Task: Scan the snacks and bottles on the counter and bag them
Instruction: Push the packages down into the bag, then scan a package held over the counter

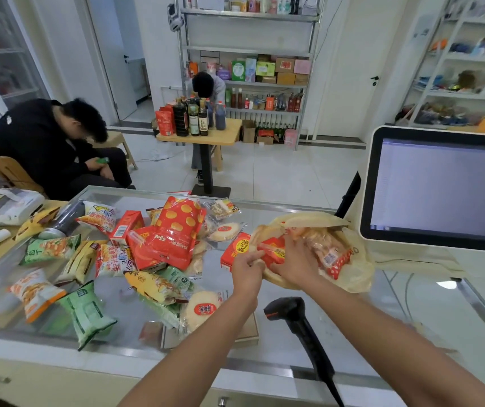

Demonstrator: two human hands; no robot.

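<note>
Snacks [159,248] lie heaped at nine o'clock of the bag [358,259]. Left hand [247,268] pinches its rim and right hand [294,265] grasps a red packet [273,251] at its mouth. If the rim slips, the packets inside could spill.

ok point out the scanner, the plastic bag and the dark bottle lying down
scanner [301,327], head view, where its head meets the handle
plastic bag [360,268], head view, bare right wall
dark bottle [67,215], head view, middle of its body
</note>
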